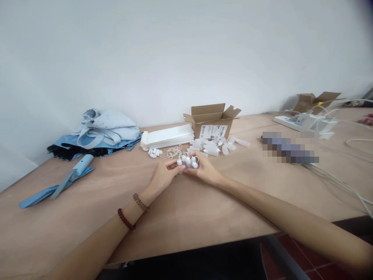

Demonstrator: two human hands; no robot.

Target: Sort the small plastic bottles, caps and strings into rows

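Several small white squeeze bottles point(188, 161) with pointed caps stand clustered between my two hands, close above or on the table. My left hand point(167, 173) curls around the cluster's left side, its thumb across the front. From the right, my right hand point(205, 170) wraps the same bottles, and the two thumbs nearly meet. Just behind lie more loose translucent bottles point(211, 147), some on their sides. Left of them are a tangle of pale cords or rubber bands point(172, 151) and a little heap of white caps point(154, 153).
An open cardboard box point(211, 122) stands behind the bottles, beside a stack of white sheets or bags point(167, 137). At left lie a blue umbrella point(83, 165) and a pale cloth bag point(107, 126). A blurred-out object point(287, 147), a power strip point(291, 122) and cables occupy the right.
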